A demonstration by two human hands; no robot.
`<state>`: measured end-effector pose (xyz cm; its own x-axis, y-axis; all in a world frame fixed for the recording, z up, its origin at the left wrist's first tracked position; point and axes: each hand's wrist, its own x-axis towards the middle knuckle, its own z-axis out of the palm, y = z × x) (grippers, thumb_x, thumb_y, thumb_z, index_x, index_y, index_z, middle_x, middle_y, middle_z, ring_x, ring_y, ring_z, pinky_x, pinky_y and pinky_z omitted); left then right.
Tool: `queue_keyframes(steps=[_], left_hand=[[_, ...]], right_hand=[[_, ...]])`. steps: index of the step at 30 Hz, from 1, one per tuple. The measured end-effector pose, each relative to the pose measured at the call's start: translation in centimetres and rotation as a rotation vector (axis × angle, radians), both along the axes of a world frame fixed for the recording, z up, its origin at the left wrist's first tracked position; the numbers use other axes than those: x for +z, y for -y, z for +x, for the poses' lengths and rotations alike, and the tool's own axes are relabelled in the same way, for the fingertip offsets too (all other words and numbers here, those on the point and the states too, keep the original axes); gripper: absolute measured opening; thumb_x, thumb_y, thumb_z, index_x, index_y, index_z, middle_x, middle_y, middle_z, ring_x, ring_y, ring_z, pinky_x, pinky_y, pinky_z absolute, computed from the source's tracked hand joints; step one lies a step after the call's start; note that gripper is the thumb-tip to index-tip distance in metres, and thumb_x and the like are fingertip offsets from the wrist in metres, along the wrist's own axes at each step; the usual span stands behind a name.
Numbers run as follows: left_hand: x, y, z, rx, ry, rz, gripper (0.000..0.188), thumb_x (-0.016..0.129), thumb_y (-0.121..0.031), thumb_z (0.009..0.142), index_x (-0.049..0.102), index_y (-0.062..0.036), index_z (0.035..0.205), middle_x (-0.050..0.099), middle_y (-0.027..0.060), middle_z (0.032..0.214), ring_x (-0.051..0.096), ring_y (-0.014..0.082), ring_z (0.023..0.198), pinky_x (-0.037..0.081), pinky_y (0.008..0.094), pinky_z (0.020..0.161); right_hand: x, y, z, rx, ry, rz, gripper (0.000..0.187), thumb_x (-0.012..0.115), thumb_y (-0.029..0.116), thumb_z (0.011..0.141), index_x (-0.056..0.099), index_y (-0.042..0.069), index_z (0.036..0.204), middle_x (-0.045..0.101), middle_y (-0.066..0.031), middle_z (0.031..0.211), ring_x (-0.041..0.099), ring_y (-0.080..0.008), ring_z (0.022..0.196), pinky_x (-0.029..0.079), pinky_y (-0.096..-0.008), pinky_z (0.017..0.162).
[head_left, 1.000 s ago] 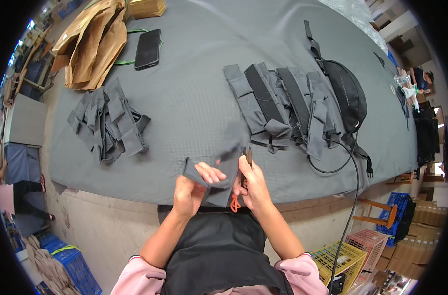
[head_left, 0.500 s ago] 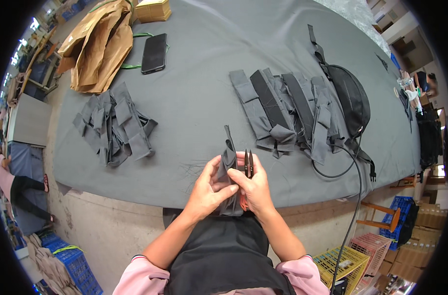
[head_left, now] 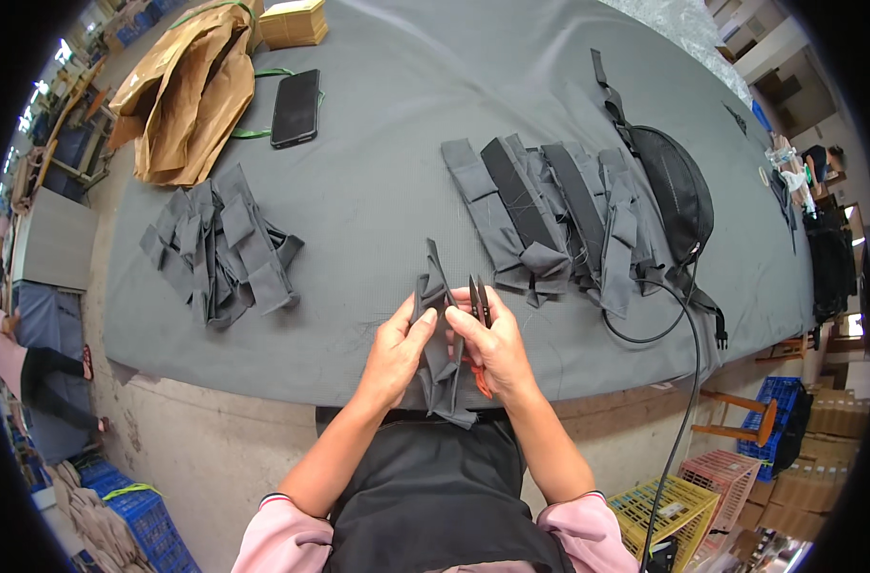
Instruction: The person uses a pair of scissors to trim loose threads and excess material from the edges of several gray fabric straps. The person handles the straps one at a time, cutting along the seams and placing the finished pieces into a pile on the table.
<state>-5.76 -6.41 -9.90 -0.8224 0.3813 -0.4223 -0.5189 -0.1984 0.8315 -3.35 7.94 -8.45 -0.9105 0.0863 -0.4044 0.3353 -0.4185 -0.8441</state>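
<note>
Between my hands, over the table's near edge, is a dark grey fabric strip (head_left: 439, 367) with folded parts. My left hand (head_left: 393, 357) pinches its left side between thumb and fingers. With thumb and fingers closed, my right hand (head_left: 495, 350) grips the strip's right side and also keeps a pair of black thread snips (head_left: 479, 298) in the palm, blades pointing away from me. Orange-red cord or handle shows below the snips. The strip's lower end hangs toward my black apron (head_left: 425, 487).
Grey strips (head_left: 215, 248) lie piled at left, with another row of strips (head_left: 559, 215) at right. Beside that row rests a black waist bag (head_left: 679, 191) with a cable (head_left: 695, 382). Farther back are a phone (head_left: 296, 108), paper bag (head_left: 191, 105) and card stack (head_left: 293, 24). Crates (head_left: 664, 511) stand below.
My hands have drawn slightly apart and the strip is spread more open between them. The left hand's thumb now points up along the strip. The snips stay in my right hand.
</note>
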Motion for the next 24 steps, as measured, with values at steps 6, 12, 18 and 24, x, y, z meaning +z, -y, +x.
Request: queue_keyframes(steps=[6,12,18,24], left_hand=[[2.0,0.3,0.2,0.043,-0.128,-0.085,0.046,0.059,-0.012,0.090,0.045,-0.0026,0.133,0.063,0.0057,0.096,0.060,0.0093,0.078,0.050,0.0232,0.066],[2.2,0.3,-0.7,0.018,-0.099,-0.173,0.037,0.061,-0.017,0.087,0.054,-0.0023,0.121,0.056,-0.0005,0.077,0.047,0.0055,0.063,0.040,0.0204,0.059],[2.6,0.3,-0.9,0.046,-0.019,-0.105,0.043,0.064,-0.021,0.086,0.051,-0.0010,0.121,0.056,0.0009,0.076,0.048,0.0062,0.061,0.040,0.0207,0.056],[2.1,1.2,-1.5,-0.051,0.118,0.054,0.040,0.058,-0.028,0.090,0.049,-0.0010,0.119,0.062,0.0113,0.093,0.061,0.0128,0.068,0.047,0.0226,0.055]], right_hand=[[0.3,-0.6,1.0,-0.026,-0.095,0.211,0.029,0.070,0.016,0.082,0.056,0.001,0.102,0.059,-0.0045,0.089,0.053,-0.0068,0.066,0.044,-0.0184,0.061],[0.2,-0.8,1.1,0.014,0.004,0.139,0.026,0.070,0.014,0.080,0.057,0.002,0.099,0.060,-0.0038,0.088,0.053,-0.0069,0.074,0.043,-0.0215,0.062],[-0.1,-0.9,1.5,0.031,0.011,0.116,0.024,0.067,0.016,0.083,0.057,0.001,0.099,0.065,-0.0072,0.089,0.057,-0.0081,0.076,0.044,-0.0224,0.062],[0.1,-1.1,0.8,0.114,0.061,0.139,0.026,0.066,0.022,0.085,0.055,0.002,0.097,0.064,-0.0049,0.084,0.058,-0.0089,0.074,0.044,-0.0223,0.062]])
